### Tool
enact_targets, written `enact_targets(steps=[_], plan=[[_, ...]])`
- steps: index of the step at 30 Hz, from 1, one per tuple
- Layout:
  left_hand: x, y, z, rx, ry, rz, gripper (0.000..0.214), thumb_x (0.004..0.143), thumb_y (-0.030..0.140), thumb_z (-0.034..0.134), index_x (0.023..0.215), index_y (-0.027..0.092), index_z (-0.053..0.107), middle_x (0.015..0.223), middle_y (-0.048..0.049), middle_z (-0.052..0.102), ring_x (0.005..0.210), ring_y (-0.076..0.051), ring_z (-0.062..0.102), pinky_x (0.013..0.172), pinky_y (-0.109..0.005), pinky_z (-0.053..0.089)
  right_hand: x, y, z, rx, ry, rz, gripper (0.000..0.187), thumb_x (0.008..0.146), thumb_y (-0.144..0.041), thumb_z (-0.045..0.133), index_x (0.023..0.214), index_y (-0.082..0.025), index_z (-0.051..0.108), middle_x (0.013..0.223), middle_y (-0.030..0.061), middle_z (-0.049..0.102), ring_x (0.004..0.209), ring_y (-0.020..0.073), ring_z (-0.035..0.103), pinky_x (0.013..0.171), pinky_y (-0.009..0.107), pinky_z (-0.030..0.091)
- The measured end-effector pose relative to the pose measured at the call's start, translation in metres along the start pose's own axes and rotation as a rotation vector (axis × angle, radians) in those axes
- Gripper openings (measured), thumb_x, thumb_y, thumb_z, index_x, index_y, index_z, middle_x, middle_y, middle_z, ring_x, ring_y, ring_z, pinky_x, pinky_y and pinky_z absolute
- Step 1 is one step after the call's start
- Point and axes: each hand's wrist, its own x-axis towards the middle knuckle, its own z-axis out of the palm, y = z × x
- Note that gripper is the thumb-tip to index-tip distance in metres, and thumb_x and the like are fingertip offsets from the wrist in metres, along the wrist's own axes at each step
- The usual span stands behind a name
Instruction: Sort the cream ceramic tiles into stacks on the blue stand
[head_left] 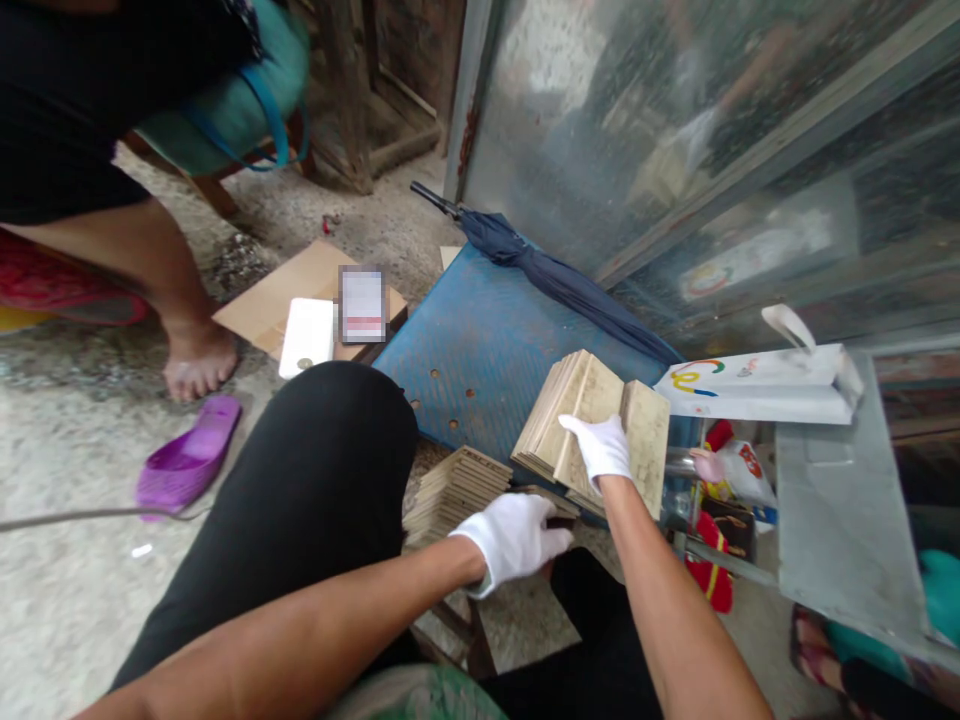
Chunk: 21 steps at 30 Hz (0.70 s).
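Head camera view records 2 gloved hands at work over tan boards, gathered in 2 groups. The larger stack (542,418) sits on the blue surface (480,325), at its near right corner, its pieces leaning and unevenly lapped. The smaller group (457,488) stands lower, between the black-clad knee (352,440) and the left hand (514,540), its edges showing as a ridged row.

Right hand (600,447): laid over the larger stack, thumb spread to the left across a board face. Its other fingers are not clear, so whether it grips a piece or merely steadies the stack cannot be told. Left hand: beside the smaller group, fingers loosely bent and partly apart, close to a thin dark edge. Contact is likely, but a firm hold cannot be confirmed.

Step in hand, as judged: sorting through or separating individual boards by hand. Any further move calls for the right fingers to isolate 1 edge without dragging its neighbours, and for the left hand to keep the lower row supported. The larger stack's lean is noted as a slip risk.

Adjacent items: a folded umbrella (570,287) along the far side of the blue surface, and a white paper bag (757,385) just right of the larger stack.
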Motion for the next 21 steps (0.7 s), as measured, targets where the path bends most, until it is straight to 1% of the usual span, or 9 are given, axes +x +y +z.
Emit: enact_targets(steps=[4, 6, 8, 10, 12, 14, 16, 18, 21], plan=[[-0.010, 0.006, 0.003, 0.249, -0.170, -0.032, 0.045, 0.081, 0.048, 0.048, 0.098, 0.013, 0.070, 0.095, -0.0168, 0.072, 0.088, -0.036, 0.068, 0.071, -0.041, 0.053, 0.012, -0.013, 0.010, -0.103, 0.039, 0.038, 0.105, 0.050, -0.058, 0.080, 0.130, -0.002, 0.044, 0.123, 0.0291, 0.058, 0.116, 0.0363, 0.056, 0.094, 0.039, 0.047], [-0.014, 0.011, 0.000, 0.361, -0.216, -0.018, 0.045, 0.084, 0.044, 0.047, 0.103, 0.009, 0.069, 0.098, -0.0199, 0.070, 0.088, -0.038, 0.068, 0.071, -0.046, 0.054, 0.014, -0.017, 0.015, -0.117, 0.059, 0.056, 0.103, 0.051, -0.059, 0.080, 0.129, -0.001, 0.045, 0.120, 0.0296, 0.058, 0.115, 0.0369, 0.057, 0.093, 0.039, 0.047], [-0.018, 0.016, -0.005, 0.421, -0.237, 0.009, 0.043, 0.086, 0.038, 0.047, 0.113, 0.009, 0.065, 0.102, -0.0216, 0.069, 0.091, -0.039, 0.068, 0.071, -0.049, 0.054, 0.014, -0.020, 0.020, -0.126, 0.075, 0.079, 0.103, 0.051, -0.060, 0.080, 0.128, -0.001, 0.045, 0.119, 0.0296, 0.059, 0.114, 0.0378, 0.057, 0.091, 0.040, 0.048], [-0.020, 0.019, -0.008, 0.426, -0.256, 0.010, 0.048, 0.086, 0.033, 0.049, 0.128, 0.011, 0.055, 0.103, -0.0219, 0.069, 0.092, -0.040, 0.067, 0.070, -0.051, 0.054, 0.013, -0.021, 0.024, -0.143, 0.084, 0.087, 0.107, 0.050, -0.062, 0.079, 0.130, 0.000, 0.043, 0.120, 0.0305, 0.058, 0.114, 0.0391, 0.057, 0.091, 0.041, 0.048], [-0.021, 0.021, -0.011, 0.407, -0.275, 0.008, 0.059, 0.085, 0.032, 0.051, 0.141, 0.014, 0.041, 0.103, -0.0212, 0.069, 0.092, -0.040, 0.067, 0.069, -0.052, 0.054, 0.012, -0.021, 0.026, -0.166, 0.078, 0.073, 0.110, 0.051, -0.064, 0.078, 0.132, 0.002, 0.041, 0.122, 0.0321, 0.056, 0.115, 0.0402, 0.056, 0.093, 0.042, 0.046], [-0.021, 0.021, -0.011, 0.399, -0.268, 0.025, 0.069, 0.085, 0.031, 0.053, 0.148, 0.015, 0.029, 0.104, -0.0215, 0.068, 0.094, -0.041, 0.067, 0.070, -0.052, 0.053, 0.011, -0.020, 0.028, -0.178, 0.065, 0.060, 0.110, 0.054, -0.066, 0.076, 0.132, 0.003, 0.041, 0.122, 0.0332, 0.055, 0.115, 0.0405, 0.056, 0.094, 0.042, 0.045], [-0.021, 0.020, -0.009, 0.414, -0.265, 0.055, 0.072, 0.085, 0.029, 0.053, 0.149, 0.015, 0.024, 0.108, -0.0231, 0.067, 0.095, -0.041, 0.067, 0.069, -0.051, 0.053, 0.010, -0.018, 0.028, -0.186, 0.061, 0.046, 0.108, 0.057, -0.068, 0.073, 0.131, 0.004, 0.042, 0.121, 0.0335, 0.056, 0.114, 0.0409, 0.056, 0.093, 0.042, 0.045], [-0.020, 0.019, -0.006, 0.454, -0.279, 0.056, 0.066, 0.085, 0.030, 0.054, 0.146, 0.013, 0.032, 0.107, -0.0242, 0.067, 0.093, -0.040, 0.067, 0.068, -0.049, 0.054, 0.009, -0.016, 0.029, -0.196, 0.075, 0.012, 0.107, 0.059, -0.071, 0.070, 0.130, 0.005, 0.044, 0.120, 0.0336, 0.056, 0.113, 0.0413, 0.056, 0.093, 0.043, 0.044], [-0.018, 0.018, -0.001, 0.510, -0.305, 0.031, 0.046, 0.088, 0.035, 0.052, 0.125, 0.008, 0.056, 0.099, -0.0237, 0.069, 0.089, -0.038, 0.068, 0.067, -0.048, 0.053, 0.008, -0.014, 0.027, -0.172, 0.106, -0.045, 0.100, 0.065, -0.075, 0.062, 0.126, 0.004, 0.050, 0.118, 0.0328, 0.058, 0.114, 0.0390, 0.056, 0.095, 0.041, 0.042]])
